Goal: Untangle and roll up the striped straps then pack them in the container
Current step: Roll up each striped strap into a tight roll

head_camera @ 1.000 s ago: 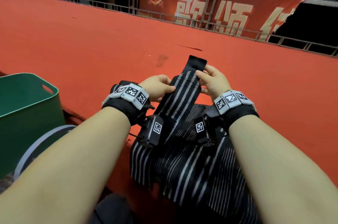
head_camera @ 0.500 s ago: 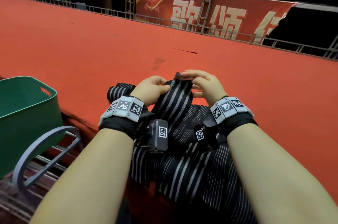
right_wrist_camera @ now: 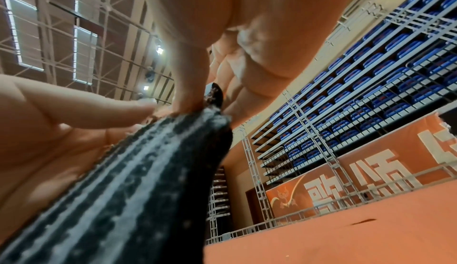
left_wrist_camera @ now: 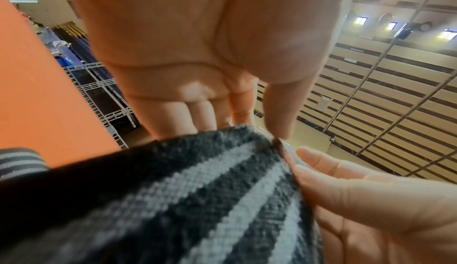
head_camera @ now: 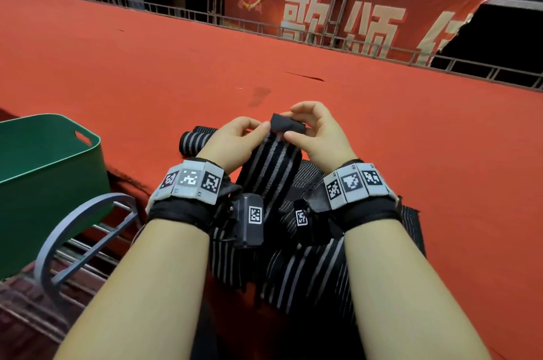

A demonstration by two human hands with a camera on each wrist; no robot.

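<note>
The striped strap (head_camera: 269, 167) stands up between the two wrists at the near edge of the red counter (head_camera: 147, 65), its plain black end tab (head_camera: 286, 123) folded over at the top. The rest of it trails down at 6 o'clock into the loose pile of straps (head_camera: 308, 277) hanging over the counter's edge.

The left hand (head_camera: 235, 139) pinches the strap's left edge just under the tab, thumb against curled fingers. The right hand (head_camera: 314, 131) pinches the tab itself, thumb below and forefinger arched over the top. The left wrist view shows both thumbs meeting at the strap's end.

This looks like the start of a roll. To do it well, the first turn should be tight and square: keep both edges level so the stripes line up turn over turn, and tuck the tab flat inside before rolling toward the body. Light tension on the trailing length would stop the coil from going slack. The pile below still looks tangled, so the strap may snag; it would be wise to feed it out gradually, not tug.

One rolled strap (head_camera: 195, 143) already lies on the counter at 9 o'clock from the hands. The green container (head_camera: 88, 139) sits farther off at 8 o'clock, beside a grey metal frame (head_camera: 76, 221).
</note>
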